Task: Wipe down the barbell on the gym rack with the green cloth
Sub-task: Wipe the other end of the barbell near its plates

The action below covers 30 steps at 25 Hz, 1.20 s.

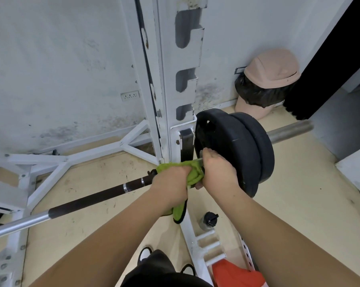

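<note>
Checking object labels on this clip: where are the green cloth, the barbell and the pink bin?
green cloth (195,172), head view, bunched fold on top.
barbell (92,198), head view, dark section of the shaft.
pink bin (274,67), head view, domed lid.

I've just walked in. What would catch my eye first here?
Mid-frame, the left hand grips a bright green cloth wrapped round the barbell, while the right hand grips the bar just beside the black weight plates. Behind them rises the white rack upright, and a pink lidded bin stands in the far corner.
</note>
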Available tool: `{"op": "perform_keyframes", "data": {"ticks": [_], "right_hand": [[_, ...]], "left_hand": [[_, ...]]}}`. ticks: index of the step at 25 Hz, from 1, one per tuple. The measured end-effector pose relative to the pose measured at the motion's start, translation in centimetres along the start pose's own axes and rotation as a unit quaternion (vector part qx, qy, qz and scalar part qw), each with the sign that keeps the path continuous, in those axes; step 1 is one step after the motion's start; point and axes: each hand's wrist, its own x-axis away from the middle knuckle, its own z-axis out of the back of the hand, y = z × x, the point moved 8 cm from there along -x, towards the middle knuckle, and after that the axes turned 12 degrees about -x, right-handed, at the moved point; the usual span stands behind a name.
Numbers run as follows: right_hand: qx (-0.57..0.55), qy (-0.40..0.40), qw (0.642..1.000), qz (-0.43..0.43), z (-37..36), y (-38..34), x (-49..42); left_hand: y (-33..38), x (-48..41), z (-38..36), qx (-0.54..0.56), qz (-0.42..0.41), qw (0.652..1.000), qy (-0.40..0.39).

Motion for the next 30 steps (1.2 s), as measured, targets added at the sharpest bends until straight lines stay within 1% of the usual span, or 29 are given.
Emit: {"op": "perform_keyframes", "data": {"ticks": [2, 3, 4, 5, 6, 7, 8, 9, 10, 11, 12, 13, 16, 19, 21, 22, 23, 25, 27, 28, 30], "right_hand": [[-0.010, 0.001, 1.000, 0.001, 0.0, 0.1, 0.0], [-0.012, 0.000, 1.000, 0.002, 0.0, 0.1, 0.0], [-0.013, -0.002, 1.000, 0.003, 0.1, 0.1, 0.0], [-0.012, -0.006, 1.000, 0.007, 0.1, 0.1, -0.1], [-0.009, -0.013, 1.000, 0.013, 0.0, -0.1, -0.1], [-0.005, -0.019, 1.000, 0.017, -0.2, -0.2, -0.2], [0.001, -0.020, 1.000, 0.021, -0.2, -0.2, -0.2], [0.008, -0.021, 0.999, 0.024, -0.4, -0.3, -0.2], [0.011, -0.024, 0.999, 0.023, -0.4, -0.2, -0.1], [0.013, -0.029, 0.999, 0.019, -0.6, -0.2, -0.1], [0.014, -0.032, 0.999, 0.014, -0.5, -0.2, -0.1], [0.019, -0.036, 0.999, 0.011, -0.5, -0.2, -0.1], [0.065, -0.049, 0.996, 0.021, -0.3, -0.9, 0.1], [0.091, -0.051, 0.994, 0.023, -0.2, -1.2, 0.2], [0.093, -0.051, 0.994, 0.022, -0.1, -1.3, 0.1], [0.093, -0.051, 0.994, 0.018, 0.0, -1.3, 0.1], [0.094, -0.053, 0.994, 0.013, 0.1, -1.4, 0.1], [0.109, -0.055, 0.993, 0.004, 0.2, -1.7, 0.0], [0.127, -0.051, 0.991, -0.005, 0.2, -2.1, -0.2], [0.130, -0.051, 0.990, -0.006, 0.1, -2.2, -0.3], [0.124, -0.056, 0.991, 0.000, 0.1, -2.1, -0.3]], "left_hand": [[-1.8, 1.6, -1.0, 0.024, 0.018, 0.999, -0.037], [-2.4, 2.6, -0.5, 0.057, 0.029, 0.998, -0.020], [-2.9, 3.3, 0.8, 0.092, 0.039, 0.994, 0.037], [-3.3, 3.7, 2.7, 0.111, 0.050, 0.985, 0.126], [-3.6, 3.9, 4.4, 0.106, 0.066, 0.970, 0.209], [-3.6, 3.8, 5.4, 0.085, 0.076, 0.958, 0.263], [-3.3, 3.1, 5.3, 0.048, 0.071, 0.958, 0.274], [-3.0, 2.1, 4.2, 0.003, 0.058, 0.968, 0.246], [-2.9, 1.1, 2.2, -0.038, 0.053, 0.979, 0.195], [-3.1, 0.4, 0.2, -0.063, 0.053, 0.985, 0.151], [-3.4, -0.1, -1.3, -0.074, 0.051, 0.988, 0.126], [-3.8, -0.4, -2.0, -0.072, 0.047, 0.989, 0.124], [-5.0, 0.4, -1.0, -0.055, 0.029, 0.987, 0.148], [-10.1, 3.6, -0.9, -0.039, 0.077, 0.989, 0.124], [-13.2, 5.6, -1.3, -0.067, 0.116, 0.985, 0.110], [-13.2, 5.5, -1.2, -0.077, 0.125, 0.983, 0.108], [-12.0, 4.7, -0.7, -0.075, 0.122, 0.983, 0.118], [-6.9, 1.5, -0.3, -0.064, 0.076, 0.987, 0.129], [-2.0, -1.0, -0.2, -0.068, 0.032, 0.984, 0.162], [-1.4, -1.4, -0.2, -0.056, 0.025, 0.983, 0.174], [-3.2, -0.2, -0.6, -0.022, 0.011, 0.986, 0.168]]}}
